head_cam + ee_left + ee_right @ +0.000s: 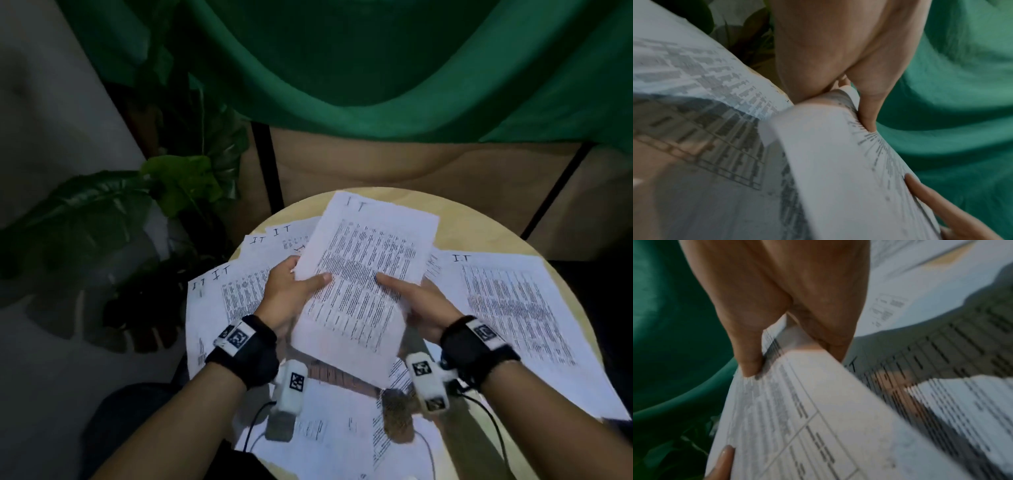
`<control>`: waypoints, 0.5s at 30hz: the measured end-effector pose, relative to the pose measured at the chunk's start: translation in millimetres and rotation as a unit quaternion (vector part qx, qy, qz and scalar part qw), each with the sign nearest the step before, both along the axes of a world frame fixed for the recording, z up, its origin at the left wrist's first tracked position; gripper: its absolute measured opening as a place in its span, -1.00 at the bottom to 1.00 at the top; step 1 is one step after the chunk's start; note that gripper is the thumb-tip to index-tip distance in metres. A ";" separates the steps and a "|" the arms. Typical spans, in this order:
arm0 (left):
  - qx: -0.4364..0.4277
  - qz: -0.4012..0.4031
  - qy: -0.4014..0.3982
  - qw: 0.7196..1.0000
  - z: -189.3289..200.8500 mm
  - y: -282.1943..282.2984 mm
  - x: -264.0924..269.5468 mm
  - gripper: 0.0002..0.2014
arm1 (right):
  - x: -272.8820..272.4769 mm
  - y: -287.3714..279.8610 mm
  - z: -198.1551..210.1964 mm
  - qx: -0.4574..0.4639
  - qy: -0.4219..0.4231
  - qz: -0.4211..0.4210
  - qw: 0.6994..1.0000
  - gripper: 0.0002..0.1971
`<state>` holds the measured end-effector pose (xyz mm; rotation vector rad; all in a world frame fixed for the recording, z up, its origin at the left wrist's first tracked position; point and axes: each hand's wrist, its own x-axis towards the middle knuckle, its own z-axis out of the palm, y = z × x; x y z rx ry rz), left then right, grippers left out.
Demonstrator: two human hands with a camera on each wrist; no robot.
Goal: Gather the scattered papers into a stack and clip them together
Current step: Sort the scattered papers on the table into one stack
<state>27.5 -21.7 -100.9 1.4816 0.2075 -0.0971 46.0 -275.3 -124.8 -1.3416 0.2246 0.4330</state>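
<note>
Both hands pinch one white printed sheet (363, 274) above the round pale wooden table (479, 222): left hand (291, 291) at nine o'clock, right hand (421, 305) at three, thumbs on top; loose white sheets (513, 301) around it read "IT"

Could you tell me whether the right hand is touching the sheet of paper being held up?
Touching: the right wrist view shows the right hand pinching the held sheet between thumb and fingers.
</note>
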 end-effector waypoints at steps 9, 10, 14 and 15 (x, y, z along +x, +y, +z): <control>0.176 -0.021 0.061 0.982 -33.7 63.4 0.6 -0.71 | 1.4 39.0 -18.4 -0.047 -0.028 -0.109 0.992 -0.48; 0.193 -0.023 0.069 0.979 -37.5 72.5 0.4 -0.73 | 2.9 41.3 -25.0 -0.065 -0.025 -0.103 0.992 -0.46; 0.244 -0.041 0.088 0.965 -52.9 95.3 -2.4 -0.79 | 1.5 57.6 -27.3 -0.051 0.009 -0.089 0.995 -0.48; 0.245 -0.042 0.088 0.965 -56.1 98.5 -2.6 -0.80 | -0.7 59.1 -25.6 -0.034 0.015 -0.093 0.995 -0.51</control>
